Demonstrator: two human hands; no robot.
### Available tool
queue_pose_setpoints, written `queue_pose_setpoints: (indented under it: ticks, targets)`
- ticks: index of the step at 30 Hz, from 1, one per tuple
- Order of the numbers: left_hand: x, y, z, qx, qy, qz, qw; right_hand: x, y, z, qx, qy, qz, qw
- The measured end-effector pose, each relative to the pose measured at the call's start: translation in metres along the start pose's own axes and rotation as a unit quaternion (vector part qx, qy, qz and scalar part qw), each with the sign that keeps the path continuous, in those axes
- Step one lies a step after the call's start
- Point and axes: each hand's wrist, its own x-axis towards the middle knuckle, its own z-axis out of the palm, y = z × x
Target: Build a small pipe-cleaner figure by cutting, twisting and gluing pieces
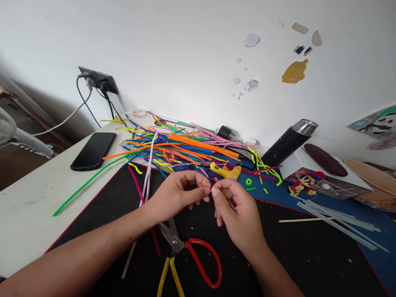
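My left hand (185, 189) and my right hand (233, 206) meet over the black mat (262, 264), thumb and forefinger pinched on each. Between the fingertips is a small dark red and purple bit of pipe cleaner (212, 197), mostly covered by the fingers. Below the hands lie scissors (176, 245) with one red and one yellow handle, their blades partly spread. A magenta pipe cleaner (155, 241) and pale lilac ones (128, 262) pass under my left wrist. A yellow glue gun (225, 170) rests just beyond my fingertips.
A heap of colourful pipe cleaners (198, 144) spreads along the wall. A phone (93, 151) lies on the left. Towards the right are a black flask (289, 142), a white box (298, 159), a small colourful figure (306, 184), glue sticks (340, 222) and a thin wooden stick (297, 220).
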Motion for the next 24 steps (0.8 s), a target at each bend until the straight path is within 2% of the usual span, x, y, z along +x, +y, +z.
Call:
queue_pose_setpoints:
  ticks: [5,11,16,24]
  targets:
    - [-0.0013,0.0029,-0.0008,-0.006,-0.015,0.011,1.000,0.0034,0.0010,-0.0051,0.112,-0.069,0.068,0.989]
    - [-0.0039,0.0038,-0.0006,0.003,-0.023,0.045,0.999,0.0090,0.0037,-0.0050,0.237,-0.094,0.121,0.959]
    - [-0.0051,0.0046,-0.0001,0.025,-0.022,0.074,0.997,0.0095,0.0005,-0.0034,0.286,-0.109,0.154,0.940]
    - [-0.0057,0.0036,-0.0025,0.027,-0.024,0.083,0.996,0.0089,0.0004,-0.0025,0.312,-0.124,0.170,0.927]
